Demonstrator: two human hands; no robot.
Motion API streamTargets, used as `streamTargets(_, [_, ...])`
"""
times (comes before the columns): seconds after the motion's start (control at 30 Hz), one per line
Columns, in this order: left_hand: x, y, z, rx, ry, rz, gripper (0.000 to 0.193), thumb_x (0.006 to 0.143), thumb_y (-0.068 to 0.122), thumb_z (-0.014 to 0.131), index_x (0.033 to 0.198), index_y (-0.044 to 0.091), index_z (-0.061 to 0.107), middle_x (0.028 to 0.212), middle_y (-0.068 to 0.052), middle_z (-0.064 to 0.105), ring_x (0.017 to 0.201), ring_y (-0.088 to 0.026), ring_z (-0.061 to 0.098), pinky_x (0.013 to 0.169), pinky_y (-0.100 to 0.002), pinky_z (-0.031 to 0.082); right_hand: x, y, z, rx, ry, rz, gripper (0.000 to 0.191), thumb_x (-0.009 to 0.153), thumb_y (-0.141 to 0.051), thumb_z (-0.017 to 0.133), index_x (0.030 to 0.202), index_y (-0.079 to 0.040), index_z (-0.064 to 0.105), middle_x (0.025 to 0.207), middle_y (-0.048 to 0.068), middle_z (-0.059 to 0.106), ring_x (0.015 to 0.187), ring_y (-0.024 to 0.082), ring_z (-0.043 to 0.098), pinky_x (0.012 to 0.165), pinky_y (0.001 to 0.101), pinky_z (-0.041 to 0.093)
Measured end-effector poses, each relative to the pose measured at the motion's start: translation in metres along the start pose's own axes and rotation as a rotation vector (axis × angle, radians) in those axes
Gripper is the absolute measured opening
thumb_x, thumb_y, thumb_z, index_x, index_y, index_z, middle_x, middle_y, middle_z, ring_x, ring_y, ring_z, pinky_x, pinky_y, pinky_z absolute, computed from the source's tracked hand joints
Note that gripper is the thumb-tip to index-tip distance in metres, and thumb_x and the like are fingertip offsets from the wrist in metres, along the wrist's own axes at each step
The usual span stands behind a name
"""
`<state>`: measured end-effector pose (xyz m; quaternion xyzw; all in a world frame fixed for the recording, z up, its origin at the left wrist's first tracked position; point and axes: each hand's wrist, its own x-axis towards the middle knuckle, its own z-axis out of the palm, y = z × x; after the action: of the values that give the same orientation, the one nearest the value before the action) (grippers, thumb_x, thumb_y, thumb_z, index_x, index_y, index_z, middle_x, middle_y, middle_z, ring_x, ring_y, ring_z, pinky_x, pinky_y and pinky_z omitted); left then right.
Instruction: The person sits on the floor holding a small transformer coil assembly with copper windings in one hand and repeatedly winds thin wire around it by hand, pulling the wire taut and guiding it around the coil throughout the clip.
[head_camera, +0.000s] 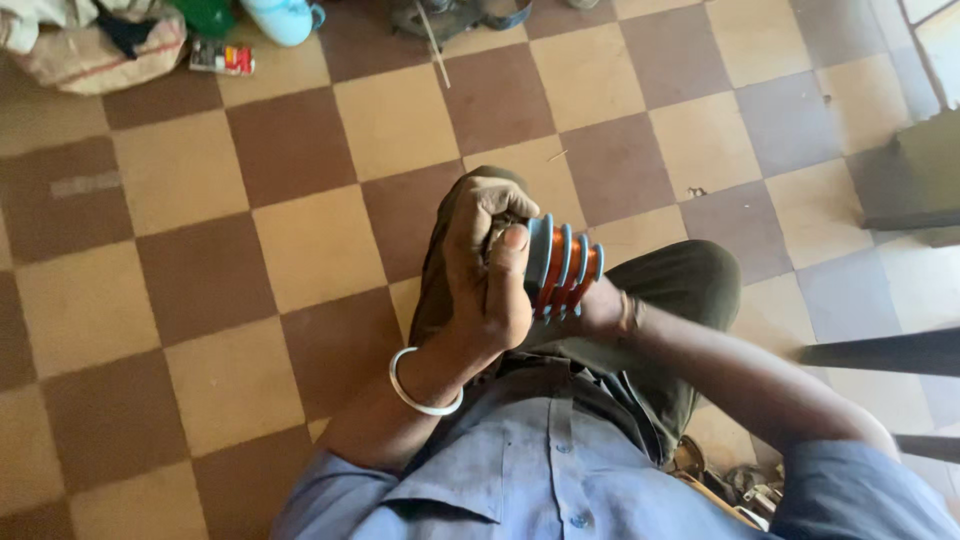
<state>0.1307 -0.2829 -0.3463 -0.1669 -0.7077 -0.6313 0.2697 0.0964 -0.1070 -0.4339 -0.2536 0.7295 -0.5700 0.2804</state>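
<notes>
You sat over a checkered floor of brown and cream tiles, knees up in olive trousers, with the work held in your lap. The copper-wound coil former, orange windings between pale blue flanges, lay on its side above your thigh, off the floor. Your left hand was curled tightly over its near end, thumb pressed flat along the outer flange, a white bangle on that wrist. Your right hand sat under and behind the coil, mostly hidden; it seemed to cradle the far end, though I could not tell how far its fingers were closed. Risks, as I judged them: the thumb's pressure could crack a thin flange, a slip could drop the coil onto hard tile, and rubbing could nick the winding's enamel.
</notes>
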Motion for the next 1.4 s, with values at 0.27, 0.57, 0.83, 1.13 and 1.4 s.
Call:
streamTargets(0.27, [-0.004,-0.011,0.011,-0.067,-0.045,-0.05,0.022,0.107,0.023,0.048,0.105,0.002,0.055,0.095,-0.011,0.056,0.088,-0.021,0.057,0.083,-0.031,0.046,-0.056,-0.098,-0.058,-1.089,0.216,-1.012,0.023,0.076,-0.015,0.079,0.098,-0.009,0.076,0.086,0.004,0.067,0.075,0.021,0.057,0.066,0.0384,0.046])
streamTargets(0.57, [0.001,-0.001,0.004,0.003,0.007,0.015,0.019,0.105,0.02,0.049,0.107,0.003,0.056,0.094,-0.011,0.058,0.089,-0.022,0.058,0.085,-0.033,0.046,0.01,-0.005,-0.01,-0.488,0.195,-0.354,0.032,0.072,-0.011,0.073,0.101,0.0,0.064,0.094,0.014,0.065,0.089,0.03,0.061,0.078,0.0428,0.05])
streamTargets(0.83, [-0.007,-0.014,0.007,-0.037,-0.055,-0.052,0.027,0.111,0.026,0.046,0.106,0.002,0.055,0.098,-0.01,0.057,0.09,-0.02,0.057,0.086,-0.032,0.047,-0.065,-0.097,-0.059,-1.074,0.149,-1.016,0.024,0.08,-0.014,0.082,0.1,-0.004,0.075,0.088,0.003,0.069,0.075,0.018,0.062,0.061,0.0341,0.049])
streamTargets(1.13, [-0.003,0.002,0.009,-0.009,-0.013,-0.024,0.028,0.112,0.028,0.044,0.107,0.002,0.055,0.104,-0.012,0.06,0.097,-0.023,0.061,0.092,-0.033,0.049,0.017,0.003,-0.032,-0.445,0.237,-0.362,0.019,0.078,-0.006,0.074,0.096,-0.004,0.068,0.092,0.011,0.065,0.09,0.028,0.06,0.08,0.04,0.05])
streamTargets(1.4, [-0.005,-0.014,0.013,-0.026,-0.011,-0.063,0.027,0.11,0.026,0.045,0.107,0.001,0.056,0.102,-0.012,0.058,0.095,-0.022,0.058,0.092,-0.033,0.047,-0.071,-0.087,-0.035,-1.005,0.022,-0.951,0.018,0.083,-0.016,0.079,0.097,-0.006,0.075,0.083,0.003,0.066,0.071,0.019,0.061,0.059,0.0345,0.047])
